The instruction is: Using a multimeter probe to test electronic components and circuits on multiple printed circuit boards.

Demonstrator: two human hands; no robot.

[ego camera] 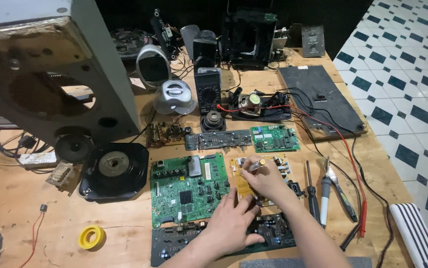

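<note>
My right hand (266, 181) grips a small silver tool (256, 165) and rests over a yellow circuit board (242, 184) near the table's middle. My left hand (231, 223) lies flat, fingers spread, across the dark long circuit board (278, 233) at the front edge, fingertips touching the yellow board. A large green circuit board (186, 191) lies just left of both hands.
A small green board (275, 138) and grey strip board (218, 139) lie behind. Screwdriver (311, 191), soldering iron (325, 191) and pliers (343, 196) sit to the right with red and black leads. A speaker driver (115, 168), yellow tape roll (92, 236), multimeter (208, 89) and speaker cabinet (50, 64) stand left and behind.
</note>
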